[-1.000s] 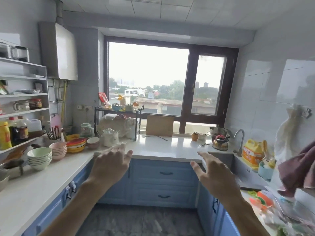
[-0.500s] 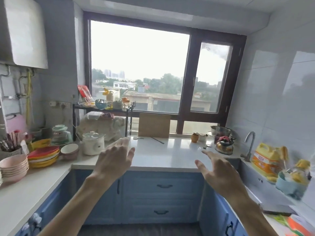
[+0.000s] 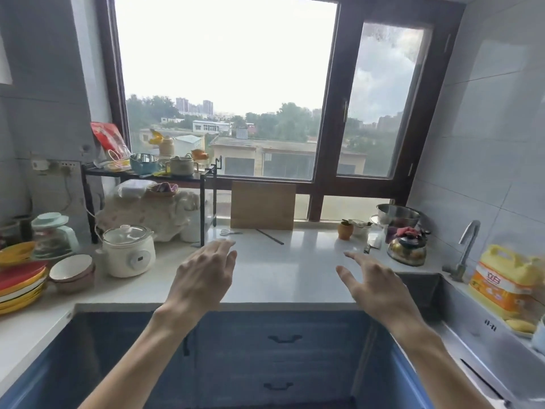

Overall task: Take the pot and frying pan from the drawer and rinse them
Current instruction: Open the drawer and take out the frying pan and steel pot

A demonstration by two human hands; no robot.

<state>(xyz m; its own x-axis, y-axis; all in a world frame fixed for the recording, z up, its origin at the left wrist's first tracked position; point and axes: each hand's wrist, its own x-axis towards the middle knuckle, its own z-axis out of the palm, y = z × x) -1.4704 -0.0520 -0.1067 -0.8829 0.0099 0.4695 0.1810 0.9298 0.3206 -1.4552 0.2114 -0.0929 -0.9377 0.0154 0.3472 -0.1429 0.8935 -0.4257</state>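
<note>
From the head camera, the left hand (image 3: pixel 203 278) and right hand (image 3: pixel 374 287) are both stretched forward above the pale stone countertop (image 3: pixel 283 273), fingers straight and loosely spread, holding nothing. They look raised in approach rather than reaching for anything on the counter. Directly below and between the hands sit two blue drawer fronts with dark curved handles, the upper drawer (image 3: pixel 284 338) and the lower drawer (image 3: pixel 278 386), both shut. The pot and frying pan are not visible; presumably they lie inside one of these, which cannot be told. Just right of the right hand is the stainless steel sink (image 3: pixel 460 317) with its curved metal tap (image 3: pixel 467 246), handily near for rinsing. Left of the left hand stands a white electric stew pot with a glass lid (image 3: pixel 129 250).
</note>
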